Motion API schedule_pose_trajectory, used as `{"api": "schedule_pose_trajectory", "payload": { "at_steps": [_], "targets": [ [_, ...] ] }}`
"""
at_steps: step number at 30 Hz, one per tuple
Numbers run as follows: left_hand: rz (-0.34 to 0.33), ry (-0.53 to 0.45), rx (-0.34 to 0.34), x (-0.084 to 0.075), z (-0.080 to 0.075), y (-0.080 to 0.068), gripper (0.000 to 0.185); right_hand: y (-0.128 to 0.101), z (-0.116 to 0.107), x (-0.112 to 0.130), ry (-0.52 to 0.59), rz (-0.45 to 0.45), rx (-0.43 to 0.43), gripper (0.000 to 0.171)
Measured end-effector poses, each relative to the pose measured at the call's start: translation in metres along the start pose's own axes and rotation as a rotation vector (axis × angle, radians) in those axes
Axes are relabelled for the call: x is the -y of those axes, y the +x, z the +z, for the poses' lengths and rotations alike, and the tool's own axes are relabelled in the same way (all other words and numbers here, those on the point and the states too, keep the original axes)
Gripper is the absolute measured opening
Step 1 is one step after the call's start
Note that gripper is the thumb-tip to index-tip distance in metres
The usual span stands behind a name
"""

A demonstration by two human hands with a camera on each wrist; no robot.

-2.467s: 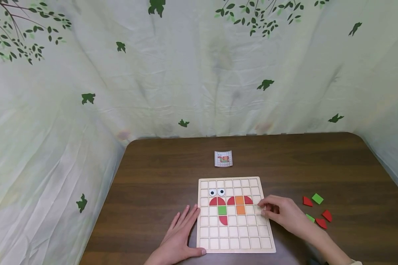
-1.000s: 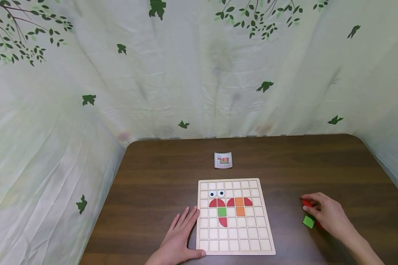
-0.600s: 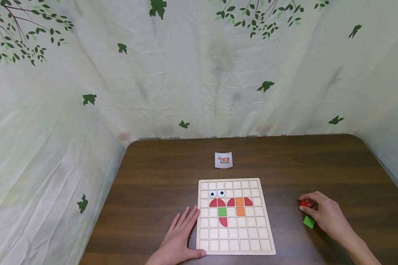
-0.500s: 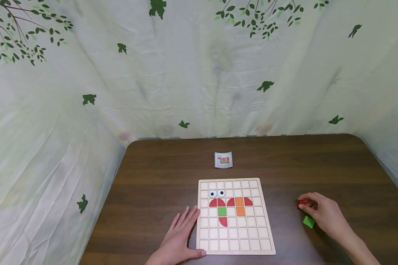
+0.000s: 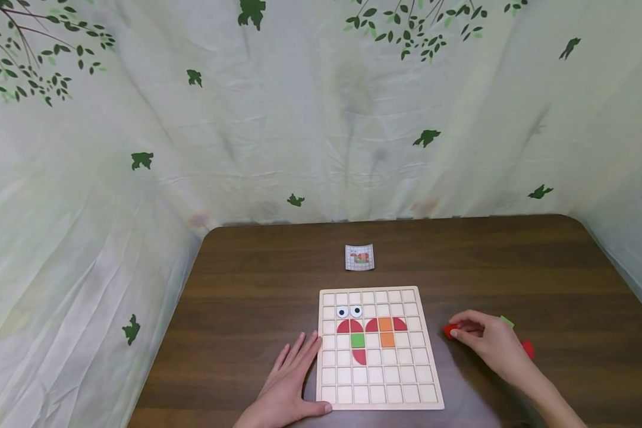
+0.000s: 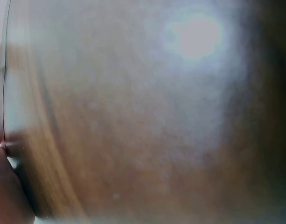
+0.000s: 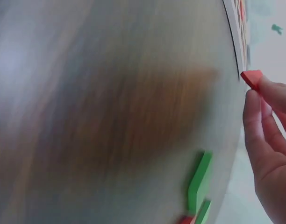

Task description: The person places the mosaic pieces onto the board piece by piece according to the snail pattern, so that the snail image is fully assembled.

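My right hand [image 5: 489, 343] pinches a red quarter-circle tile [image 5: 450, 331] between thumb and fingers, just right of the board. The same red tile [image 7: 252, 79] shows at the fingertips in the right wrist view. My left hand [image 5: 289, 383] lies with fingers spread along the left edge of the wooden grid board [image 5: 380, 393], its thumb on the near left corner. Set in the board are two eye tiles [image 5: 349, 311], several red quarter-circles [image 5: 359, 356], a green square [image 5: 357, 340] and two orange squares [image 5: 387, 339].
A small picture card [image 5: 359, 257] lies on the brown table [image 5: 267, 267] beyond the board. Behind the right hand, a green tile [image 5: 506, 321] and a red tile [image 5: 528, 349] peek out. Two green tiles [image 7: 199, 182] show in the right wrist view. A leaf-patterned curtain [image 5: 321, 119] hangs behind.
My right hand went from the board's right edge to the loose tiles, took hold of a red quarter-circle and carried it left toward the board. My left hand stayed at the board's edge.
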State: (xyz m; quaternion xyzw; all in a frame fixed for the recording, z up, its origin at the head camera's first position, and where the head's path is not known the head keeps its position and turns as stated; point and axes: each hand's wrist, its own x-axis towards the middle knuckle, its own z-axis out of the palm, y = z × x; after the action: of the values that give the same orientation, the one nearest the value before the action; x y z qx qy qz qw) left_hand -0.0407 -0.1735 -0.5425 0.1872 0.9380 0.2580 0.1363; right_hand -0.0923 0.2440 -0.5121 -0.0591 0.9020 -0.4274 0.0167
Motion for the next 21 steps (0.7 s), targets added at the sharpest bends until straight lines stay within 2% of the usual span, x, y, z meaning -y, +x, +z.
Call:
{"api": "schedule_pose_trajectory", "payload": {
  "at_steps": [7,14,21],
  "targets": [
    [-0.001,-0.01,0.005,0.0,-0.001,0.0,0.113,0.006,0.019,0.016,0.089,0.028,0.068,0.016],
    [-0.012,-0.022,0.019,-0.001,-0.002,0.0,0.113,0.011,0.037,0.028,0.156,-0.017,0.112,0.014],
    [0.004,-0.003,0.003,-0.001,-0.001,-0.001,0.113,0.016,0.051,0.035,0.105,-0.036,0.139,0.015]
  ]
}}
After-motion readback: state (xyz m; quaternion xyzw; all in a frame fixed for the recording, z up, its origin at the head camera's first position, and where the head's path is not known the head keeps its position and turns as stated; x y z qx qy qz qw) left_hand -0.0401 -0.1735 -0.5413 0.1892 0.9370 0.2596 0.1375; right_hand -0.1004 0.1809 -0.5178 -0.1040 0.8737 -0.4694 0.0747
